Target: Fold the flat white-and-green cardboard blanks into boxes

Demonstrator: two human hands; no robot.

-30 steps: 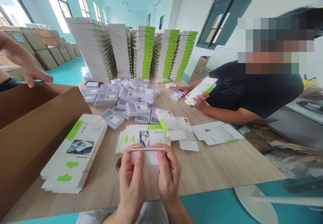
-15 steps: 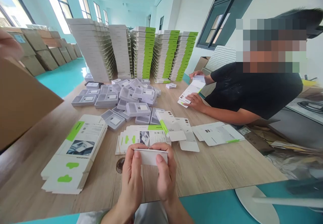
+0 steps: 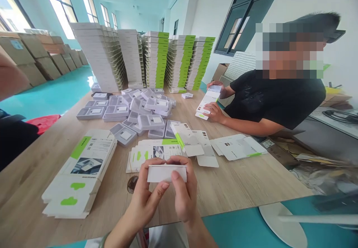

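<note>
A small white cardboard box (image 3: 160, 174) sits between my two hands above the table's near edge, its narrow end toward me. My left hand (image 3: 148, 194) wraps the box's left side, its thumb below the end panel. On the right side my right hand (image 3: 183, 190) grips it, thumb pressed on the panel. Just beyond lie a stack of flat printed cartons (image 3: 137, 158) and a few loose cartons (image 3: 192, 143). A dark round object (image 3: 132, 184) rests beside my left hand.
A thick pile of flat cartons (image 3: 79, 169) lies at the left. Clear plastic trays (image 3: 151, 122) are heaped mid-table, before tall stacks of boxes (image 3: 156, 59). At the right a co-worker (image 3: 268, 102) handles a carton (image 3: 208, 100). Another person's arm (image 3: 11, 76) shows at the left edge.
My left thumb has moved off the panel to below it. The brown cardboard sheet at the left has gone from view. The view has shifted slightly.
</note>
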